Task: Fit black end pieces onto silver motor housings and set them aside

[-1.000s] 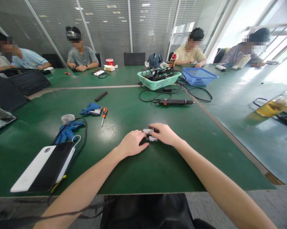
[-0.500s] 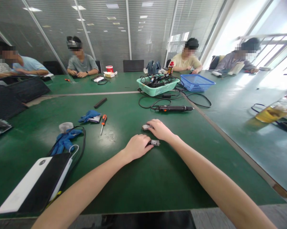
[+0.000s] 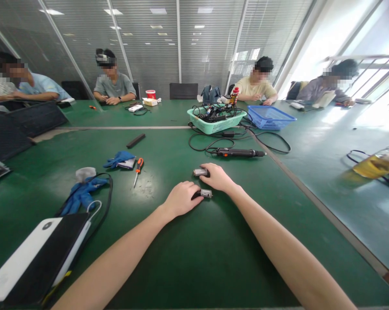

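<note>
My left hand (image 3: 181,198) rests low over the green table (image 3: 188,267), its fingers closed around the black end of a small silver cylindrical motor (image 3: 206,193). The motor's metal end, with a thin shaft, points right. Slightly farther off, my right hand (image 3: 218,177) is closed on the dark end of a second small silver motor (image 3: 200,172), whose metal end sticks out to the left. Both motors lie at or just above the tabletop. My fingers hide part of each one.
Left of my hands lie an orange-handled screwdriver (image 3: 138,171), blue gloves (image 3: 81,193) and a black-and-white device (image 3: 42,258). Beyond them sit a corded electric screwdriver (image 3: 239,152), a green basket (image 3: 213,126) of cables and a blue basket (image 3: 272,118). Several people sit around the table.
Both hands keep their holds. The left hand has shifted slightly left with its motor, and more of the right hand's motor shows now. The whole view has moved a little.
</note>
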### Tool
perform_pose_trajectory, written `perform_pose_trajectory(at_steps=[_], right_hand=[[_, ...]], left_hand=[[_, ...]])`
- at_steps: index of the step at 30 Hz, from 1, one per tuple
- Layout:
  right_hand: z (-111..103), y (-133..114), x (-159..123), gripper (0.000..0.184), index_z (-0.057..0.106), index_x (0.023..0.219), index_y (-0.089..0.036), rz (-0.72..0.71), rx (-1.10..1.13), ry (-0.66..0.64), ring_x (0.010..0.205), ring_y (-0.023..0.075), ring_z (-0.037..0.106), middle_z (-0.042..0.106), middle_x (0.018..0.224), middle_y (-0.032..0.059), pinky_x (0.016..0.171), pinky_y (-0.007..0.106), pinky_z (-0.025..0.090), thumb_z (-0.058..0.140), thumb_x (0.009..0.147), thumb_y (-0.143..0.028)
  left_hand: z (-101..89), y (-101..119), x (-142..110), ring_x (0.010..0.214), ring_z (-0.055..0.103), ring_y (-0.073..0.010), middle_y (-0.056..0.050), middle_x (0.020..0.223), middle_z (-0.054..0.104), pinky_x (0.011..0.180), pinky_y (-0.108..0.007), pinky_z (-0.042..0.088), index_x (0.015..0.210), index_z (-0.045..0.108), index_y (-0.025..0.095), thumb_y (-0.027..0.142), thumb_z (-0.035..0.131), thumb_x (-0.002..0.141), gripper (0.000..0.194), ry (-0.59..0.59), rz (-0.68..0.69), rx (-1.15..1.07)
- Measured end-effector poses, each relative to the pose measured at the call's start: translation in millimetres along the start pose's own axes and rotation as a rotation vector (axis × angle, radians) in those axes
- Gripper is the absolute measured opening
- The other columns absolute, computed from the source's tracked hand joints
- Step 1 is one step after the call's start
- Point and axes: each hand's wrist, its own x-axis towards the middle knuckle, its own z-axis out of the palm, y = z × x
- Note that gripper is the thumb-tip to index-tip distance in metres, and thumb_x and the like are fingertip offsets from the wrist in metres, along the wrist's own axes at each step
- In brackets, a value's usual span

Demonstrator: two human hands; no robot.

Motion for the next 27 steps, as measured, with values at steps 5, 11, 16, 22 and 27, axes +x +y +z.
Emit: perform_pose_trajectory(at_steps=[5, 11, 16, 22, 27], right_hand=[[-0.6, -0.5, 1.5, 0.049, 0.063, 0.131, -0.012, 0.011, 0.027, 0.000, 0.118, 0.0283, 0.063, 0.069, 0.126, 0.0152, 0.107, 0.043, 0.045, 0.068, 0.084, -0.026], [-11.0, -4.0, -5.2, 0.050, 0.061, 0.132, -0.016, 0.033, 0.037, 0.055, 0.120, 0.0290, 0.061, 0.065, 0.130, 0.0146, 0.106, 0.042, 0.047, 0.068, 0.083, -0.026], [-23.5, -34.6, -40.4, 0.029, 0.065, 0.118, -0.020, -0.015, 0.008, 0.087, 0.110, 0.0276, 0.061, 0.068, 0.112, 0.0106, 0.099, 0.042, 0.049, 0.059, 0.090, -0.021], [-14.9, -55.0, -65.8, 0.015, 0.065, 0.107, -0.021, -0.120, 0.113, -0.106, 0.100, 0.0245, 0.062, 0.069, 0.102, 0.0071, 0.091, 0.039, 0.050, 0.063, 0.093, -0.026], [-11.4, -46.6, -69.8, 0.013, 0.065, 0.105, -0.022, -0.114, 0.143, -0.065, 0.099, 0.0242, 0.061, 0.067, 0.102, 0.0066, 0.089, 0.039, 0.050, 0.066, 0.093, -0.027]], left_hand=[[-3.7, 2.3, -2.3, 0.091, 0.063, -0.0235, -0.005, 0.097, 0.068, 0.080, -0.037, 0.049, 0.093, 0.064, 0.020, 0.042, 0.067, 0.093, 0.022, -0.015, -0.021, -0.022], [-4.7, 3.3, -3.7, 0.094, 0.063, -0.0232, -0.005, 0.100, 0.068, 0.084, -0.037, 0.047, 0.098, 0.066, 0.021, 0.043, 0.068, 0.093, 0.023, -0.020, -0.041, -0.037], [-0.7, -0.2, -4.2, 0.093, 0.061, -0.0228, -0.004, 0.098, 0.067, 0.081, -0.036, 0.046, 0.096, 0.065, 0.020, 0.043, 0.065, 0.094, 0.022, -0.021, -0.032, -0.009], [-1.6, -2.6, -6.0, 0.088, 0.059, -0.0214, -0.004, 0.092, 0.064, 0.077, -0.034, 0.044, 0.090, 0.062, 0.019, 0.038, 0.063, 0.095, 0.020, -0.032, -0.017, -0.005], [-8.5, -1.6, -9.3, 0.087, 0.058, -0.0208, -0.004, 0.093, 0.064, 0.077, -0.033, 0.044, 0.095, 0.063, 0.020, 0.037, 0.063, 0.094, 0.017, -0.054, 0.022, -0.071]])
